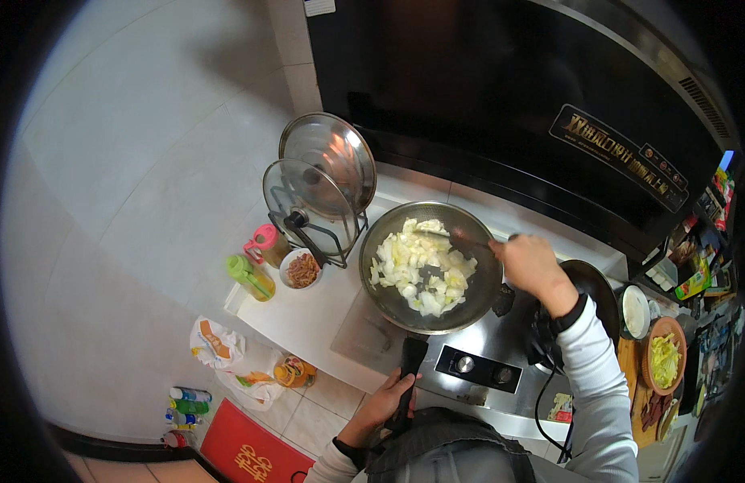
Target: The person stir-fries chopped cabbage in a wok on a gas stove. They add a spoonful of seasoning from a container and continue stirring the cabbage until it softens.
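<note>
A wok point(378, 302) sits over the left side of the gas stove point(469, 338), with chopped pale cabbage point(436, 296) spread inside it. My left hand point(387, 398) grips the wok's black handle point(413, 356) near the stove's front edge. Above the wok's right rim, my right hand point(529, 265) is closed around a spatula point(463, 239). The spatula reaches left into the cabbage; its far end is partly hidden among the pieces.
Glass lids point(327, 163) stand in a rack left of the wok, beside a bowl of shredded meat point(302, 270) and two oil bottles point(251, 279). A dark pan point(596, 290) and a basket of cabbage point(648, 374) are right. The range hood point(499, 108) overhangs behind.
</note>
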The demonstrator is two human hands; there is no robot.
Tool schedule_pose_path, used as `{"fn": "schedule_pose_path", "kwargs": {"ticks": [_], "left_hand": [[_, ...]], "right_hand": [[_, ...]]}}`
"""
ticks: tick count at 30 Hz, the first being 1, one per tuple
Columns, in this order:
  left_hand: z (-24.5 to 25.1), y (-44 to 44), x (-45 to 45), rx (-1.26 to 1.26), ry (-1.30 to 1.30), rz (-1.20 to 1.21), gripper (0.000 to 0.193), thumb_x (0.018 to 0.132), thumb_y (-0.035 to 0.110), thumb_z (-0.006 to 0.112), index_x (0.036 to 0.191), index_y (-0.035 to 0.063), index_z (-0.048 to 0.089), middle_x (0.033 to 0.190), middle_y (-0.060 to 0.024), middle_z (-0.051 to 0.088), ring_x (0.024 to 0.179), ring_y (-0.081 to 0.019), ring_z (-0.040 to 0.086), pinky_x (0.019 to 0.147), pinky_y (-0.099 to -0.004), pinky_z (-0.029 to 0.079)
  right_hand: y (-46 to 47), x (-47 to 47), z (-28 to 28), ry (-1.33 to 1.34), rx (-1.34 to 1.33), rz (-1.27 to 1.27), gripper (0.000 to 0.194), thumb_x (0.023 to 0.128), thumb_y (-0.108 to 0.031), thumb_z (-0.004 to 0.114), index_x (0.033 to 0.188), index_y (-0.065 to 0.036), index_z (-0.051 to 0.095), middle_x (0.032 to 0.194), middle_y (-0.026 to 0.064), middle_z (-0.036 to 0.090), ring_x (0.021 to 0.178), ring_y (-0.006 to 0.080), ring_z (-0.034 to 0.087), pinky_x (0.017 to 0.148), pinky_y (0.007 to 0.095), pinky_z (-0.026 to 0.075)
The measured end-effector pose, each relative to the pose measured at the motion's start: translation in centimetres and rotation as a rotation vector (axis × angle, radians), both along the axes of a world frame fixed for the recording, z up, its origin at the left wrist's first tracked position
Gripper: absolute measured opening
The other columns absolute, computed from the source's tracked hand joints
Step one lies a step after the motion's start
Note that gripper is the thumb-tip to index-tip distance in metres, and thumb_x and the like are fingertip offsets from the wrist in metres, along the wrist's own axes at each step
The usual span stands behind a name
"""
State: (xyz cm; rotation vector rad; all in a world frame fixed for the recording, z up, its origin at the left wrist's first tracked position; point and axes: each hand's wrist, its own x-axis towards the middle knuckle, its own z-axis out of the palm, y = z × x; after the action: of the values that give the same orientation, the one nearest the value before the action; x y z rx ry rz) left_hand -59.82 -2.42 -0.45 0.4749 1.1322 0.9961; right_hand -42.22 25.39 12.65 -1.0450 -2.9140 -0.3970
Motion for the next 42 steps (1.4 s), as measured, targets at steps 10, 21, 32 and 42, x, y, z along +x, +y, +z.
{"fn": "schedule_pose_path", "kwargs": {"ticks": [10,21,32,42], "left_hand": [[-0.1,0.1,-0.1,0.031,-0.005,-0.032,0.034,0.101,0.033,0.039,0.12,0.0054,0.044,0.064,-0.0082,0.053,0.051,-0.0191,0.054,0.051,-0.0311,0.046],[-0.2,0.2,-0.3,-0.018,-0.066,-0.051,0.037,0.1,0.036,0.042,0.122,0.0059,0.044,0.066,-0.0081,0.054,0.054,-0.0183,0.054,0.054,-0.0298,0.046],[-0.1,0.2,-0.4,-0.009,-0.028,-0.075,0.035,0.101,0.036,0.038,0.121,0.0077,0.045,0.067,-0.0064,0.054,0.056,-0.0177,0.056,0.055,-0.0287,0.046],[0.0,0.0,-0.5,-0.003,-0.049,-0.063,0.042,0.1,0.038,0.043,0.124,0.0042,0.046,0.068,-0.0071,0.055,0.058,-0.0173,0.056,0.057,-0.0298,0.048]], "right_hand": [[-5.5,-0.5,-0.5,-0.119,-0.121,0.284,0.029,0.081,-0.013,0.055,0.108,-0.008,0.065,0.075,0.0129,0.065,0.065,0.0283,0.068,0.057,0.0405,0.055],[-7.6,2.5,3.3,-0.183,-0.113,0.041,0.034,0.081,-0.012,0.056,0.113,-0.016,0.065,0.082,0.0105,0.066,0.064,0.0263,0.067,0.055,0.0374,0.053],[0.3,-1.1,-2.0,-0.1,-0.088,0.147,0.039,0.079,-0.01,0.055,0.117,-0.008,0.06,0.081,0.0145,0.066,0.069,0.0316,0.068,0.058,0.0412,0.055],[-9.0,4.2,9.1,-0.27,-0.305,0.174,0.038,0.073,-0.018,0.062,0.111,-0.016,0.068,0.073,0.0076,0.063,0.061,0.0251,0.066,0.051,0.037,0.051]]}}
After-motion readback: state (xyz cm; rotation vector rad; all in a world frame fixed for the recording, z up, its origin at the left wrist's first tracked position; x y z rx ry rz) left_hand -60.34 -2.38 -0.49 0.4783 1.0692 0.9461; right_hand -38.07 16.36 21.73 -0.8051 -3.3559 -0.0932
